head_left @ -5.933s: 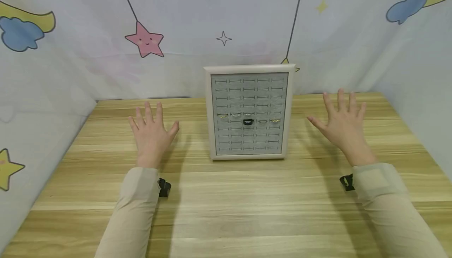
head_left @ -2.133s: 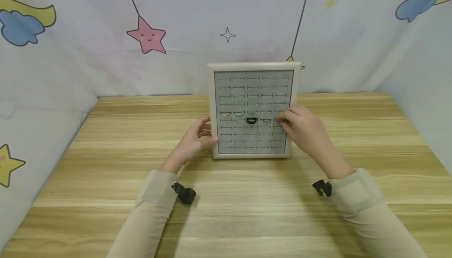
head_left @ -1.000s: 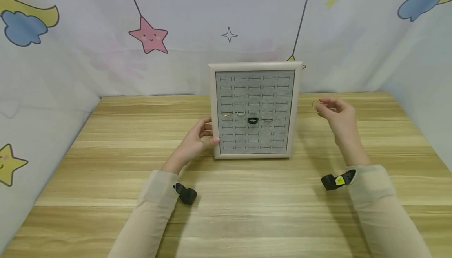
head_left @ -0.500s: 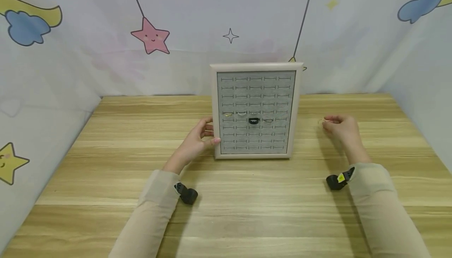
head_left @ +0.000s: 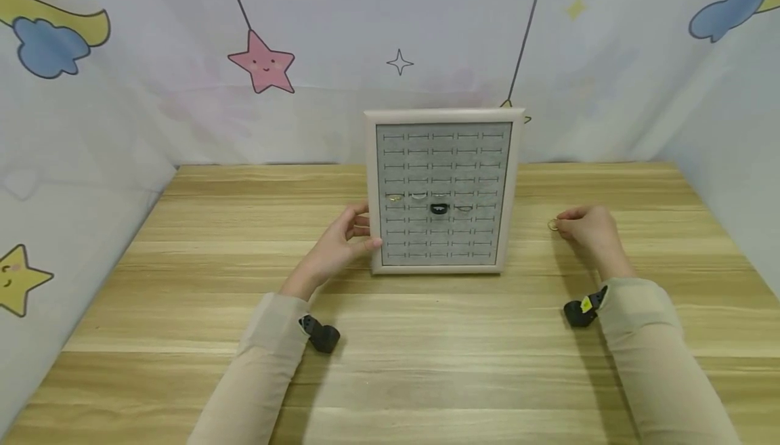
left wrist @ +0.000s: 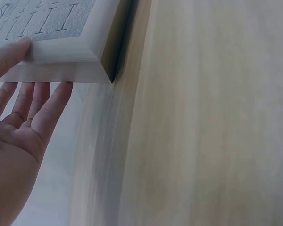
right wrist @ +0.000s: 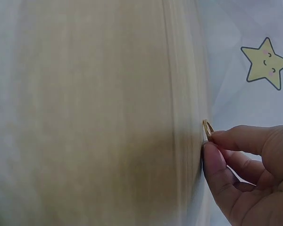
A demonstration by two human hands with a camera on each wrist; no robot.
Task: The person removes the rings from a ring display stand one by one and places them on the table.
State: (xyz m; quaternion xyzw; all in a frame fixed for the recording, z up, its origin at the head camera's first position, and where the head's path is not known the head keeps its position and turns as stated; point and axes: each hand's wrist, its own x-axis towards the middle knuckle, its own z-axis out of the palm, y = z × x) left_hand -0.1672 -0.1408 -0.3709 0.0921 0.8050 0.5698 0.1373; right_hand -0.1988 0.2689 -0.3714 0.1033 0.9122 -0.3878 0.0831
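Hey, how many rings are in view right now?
6: gold ring, silver ring and faint ring along one row of the framed board; black ring and thin ring one row below; golden band pinched in the right hand.

No words or numbers can be read. In the head view, a tiny yellow sticker (head_left: 587, 305) sits at 4 o'clock, stuck on the little black camera (head_left: 575, 315) – any writing on it is too small to make out. Near the middle, the black ring (head_left: 439, 208) on the gray board (head_left: 441, 237) has a pale spot, but I can't tell if it is a letter. The cloth (head_left: 341, 18) at 12 o'clock shows printed pictures – one is a four-point star (head_left: 400, 62) shape.
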